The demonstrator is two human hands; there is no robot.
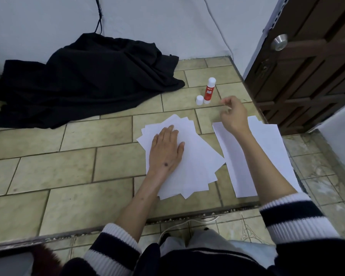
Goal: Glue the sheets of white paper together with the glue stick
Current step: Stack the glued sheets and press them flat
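A fanned stack of white paper sheets [195,156] lies on the tiled ledge, and my left hand [165,148] rests flat on it with fingers spread. To the right lies a second pile of white sheets [267,154], partly covered by my right forearm. My right hand [234,114] hovers above the ledge with loosely curled fingers, holding nothing, a short way right of the glue stick. The red-and-white glue stick [209,90] stands upright with its white cap [199,100] standing beside it on the left.
A crumpled black cloth [88,82] covers the far left of the tiled ledge [68,172]. A dark wooden door [307,66] stands at the right, and the ledge's front edge drops to the floor near my knees. A black cable hangs down the wall.
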